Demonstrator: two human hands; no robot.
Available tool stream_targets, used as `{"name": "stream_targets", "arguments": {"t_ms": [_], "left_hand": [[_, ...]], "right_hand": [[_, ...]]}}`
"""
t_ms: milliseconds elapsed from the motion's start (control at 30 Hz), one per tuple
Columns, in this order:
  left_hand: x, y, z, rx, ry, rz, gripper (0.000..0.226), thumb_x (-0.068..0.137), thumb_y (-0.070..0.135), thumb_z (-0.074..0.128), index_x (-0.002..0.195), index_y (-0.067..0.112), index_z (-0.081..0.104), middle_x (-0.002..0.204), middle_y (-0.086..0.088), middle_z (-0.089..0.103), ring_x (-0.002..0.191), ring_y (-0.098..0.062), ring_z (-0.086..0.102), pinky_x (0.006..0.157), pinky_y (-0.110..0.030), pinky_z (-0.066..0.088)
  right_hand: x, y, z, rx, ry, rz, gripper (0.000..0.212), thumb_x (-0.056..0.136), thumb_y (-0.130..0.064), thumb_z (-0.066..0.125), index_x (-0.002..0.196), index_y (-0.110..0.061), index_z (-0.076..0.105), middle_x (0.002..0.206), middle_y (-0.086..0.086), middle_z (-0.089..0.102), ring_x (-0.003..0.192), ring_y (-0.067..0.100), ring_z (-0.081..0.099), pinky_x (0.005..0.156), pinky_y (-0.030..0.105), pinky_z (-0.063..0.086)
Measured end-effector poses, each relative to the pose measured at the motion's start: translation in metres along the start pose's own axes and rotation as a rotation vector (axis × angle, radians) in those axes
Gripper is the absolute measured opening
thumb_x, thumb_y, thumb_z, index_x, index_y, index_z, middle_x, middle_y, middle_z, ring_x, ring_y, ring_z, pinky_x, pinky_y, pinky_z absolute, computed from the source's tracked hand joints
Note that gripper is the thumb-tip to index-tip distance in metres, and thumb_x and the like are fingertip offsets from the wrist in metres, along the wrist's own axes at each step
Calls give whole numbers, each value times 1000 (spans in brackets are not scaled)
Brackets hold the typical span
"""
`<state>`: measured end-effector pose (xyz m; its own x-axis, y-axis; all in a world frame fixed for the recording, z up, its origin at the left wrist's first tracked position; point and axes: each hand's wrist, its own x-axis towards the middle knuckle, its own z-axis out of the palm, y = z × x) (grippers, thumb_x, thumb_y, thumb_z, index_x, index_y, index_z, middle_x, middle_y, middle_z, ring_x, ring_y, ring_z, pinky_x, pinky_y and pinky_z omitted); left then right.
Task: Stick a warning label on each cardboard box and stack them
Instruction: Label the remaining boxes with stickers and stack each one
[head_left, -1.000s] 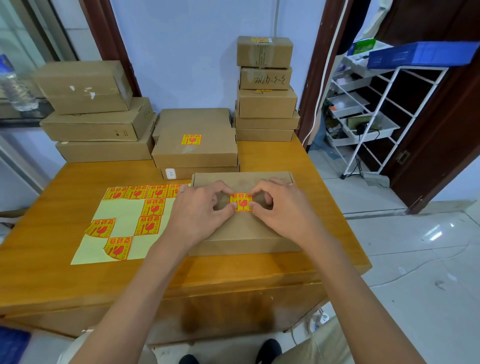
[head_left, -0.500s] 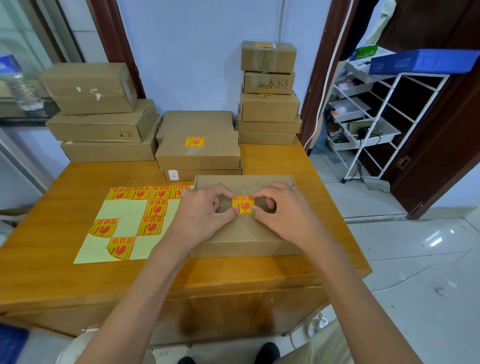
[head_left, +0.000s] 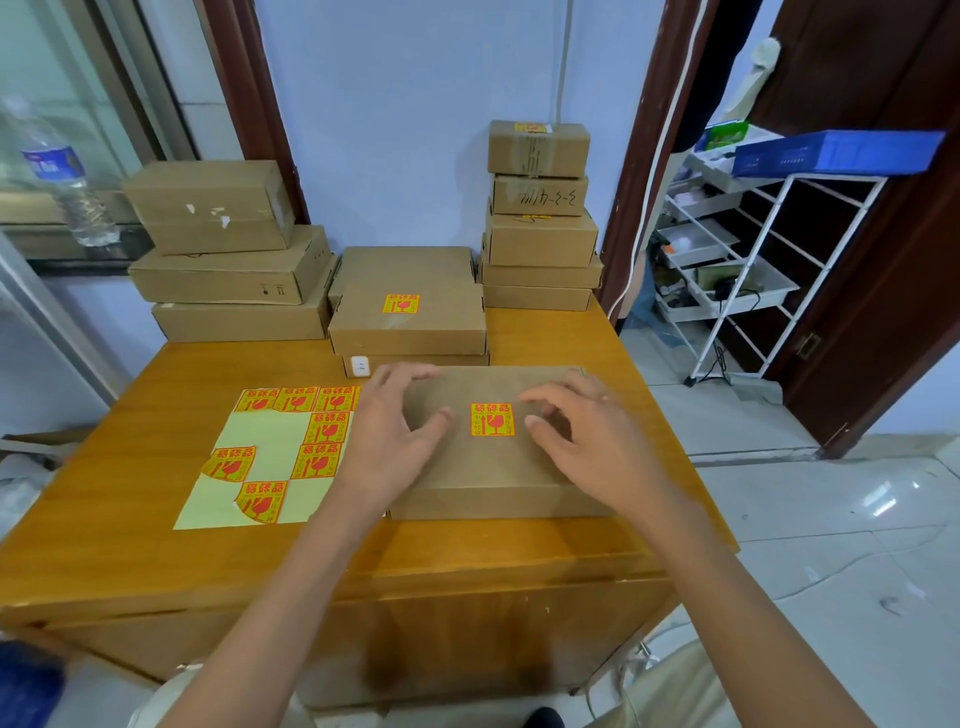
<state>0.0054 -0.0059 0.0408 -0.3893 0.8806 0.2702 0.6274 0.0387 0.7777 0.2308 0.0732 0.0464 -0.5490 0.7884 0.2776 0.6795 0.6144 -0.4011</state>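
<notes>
Two hands over flat cardboard box (head_left: 493, 467) at table (head_left: 156, 493) front edge. Left hand (head_left: 387, 434) and right hand (head_left: 582, 441): fingers spread, relaxed, gripping nothing. Red-yellow warning label (head_left: 492, 419) stuck flat at lid centre, between hands. Sticker sheet (head_left: 260, 462) left of box; labelled box stack (head_left: 408, 317) behind.

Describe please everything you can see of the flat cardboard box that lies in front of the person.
The flat cardboard box is plain brown, wide and low, closed, and lies flat on the wooden table near its front edge. A square warning label, yellow with red print, is stuck near the middle of its top. The left hand and right hand are over its top on either side of the label, fingers spread and relaxed; whether they touch it is unclear. The sticker sheet lies to its left.
</notes>
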Motion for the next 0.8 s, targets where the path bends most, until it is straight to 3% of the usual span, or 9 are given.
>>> {"name": "stream_targets", "arguments": {"t_ms": [67, 167, 200, 267, 333, 433, 633, 800], "left_hand": [[-11, 1, -4, -13, 22, -43, 61, 88, 37, 76, 141, 34, 47, 143, 15, 43, 128, -4, 38, 95, -20, 44], [-30, -1, -6, -118, -35, -159, 90, 78, 51, 79, 152, 36, 29, 135, 23, 34, 123, -1, 35, 78, -8, 42], [-36, -2, -6, -137, -77, -177, 98, 73, 55, 80, 154, 36, 26, 135, 23, 35, 124, -3, 37, 80, -11, 44], [-44, -6, -4, -60, -170, -172, 112, 65, 63, 83, 155, 38, 22, 147, 19, 35, 133, -9, 39, 99, -28, 50], [-46, -11, -3, 77, -225, -147, 121, 59, 67, 85, 156, 39, 19, 163, 12, 22, 145, -16, 31, 116, -43, 40], [-44, -14, -2, 132, -214, -135, 123, 57, 61, 90, 155, 40, 19, 165, 9, 20, 147, -18, 30, 119, -43, 36], [-48, -16, 0, 130, -139, -123, 122, 55, 60, 91, 155, 40, 23, 163, 8, 27, 145, -18, 34, 117, -45, 39], [-54, -14, -4, 127, -142, -104, 120, 55, 63, 89, 154, 40, 24, 162, 9, 29, 142, -16, 37, 114, -42, 43]], "right_hand": [[-12, 8, -4, -2, 75, 73, 39, 101, -46, 54, 140, -38, 55, 132, -13, 51, 119, 7, 48, 99, 34, 50], [-28, 12, -3, 68, 50, 223, 54, 100, -51, 55, 152, -40, 40, 158, -10, 36, 139, 15, 43, 111, 42, 46], [-32, 11, -1, 105, 13, 258, 58, 100, -54, 55, 154, -43, 35, 165, -10, 28, 144, 17, 39, 114, 44, 44], [-40, 7, 1, 168, -50, 289, 63, 98, -61, 54, 155, -46, 32, 171, -14, 13, 151, 18, 32, 115, 45, 39], [-45, 6, -1, 206, -106, 293, 71, 92, -68, 58, 156, -48, 32, 172, -20, 2, 153, 16, 27, 116, 44, 36], [-52, 11, -6, 242, -217, 286, 93, 77, -74, 71, 156, -53, 27, 169, -27, -10, 155, 13, 19, 118, 43, 33], [-61, 9, -4, 279, -169, 303, 94, 79, -64, 77, 156, -56, 25, 169, -14, 15, 150, 20, 29, 117, 41, 33], [-66, 8, -7, 281, -162, 317, 94, 78, -67, 76, 156, -57, 25, 170, -11, 17, 150, 21, 28, 119, 43, 33]]}}
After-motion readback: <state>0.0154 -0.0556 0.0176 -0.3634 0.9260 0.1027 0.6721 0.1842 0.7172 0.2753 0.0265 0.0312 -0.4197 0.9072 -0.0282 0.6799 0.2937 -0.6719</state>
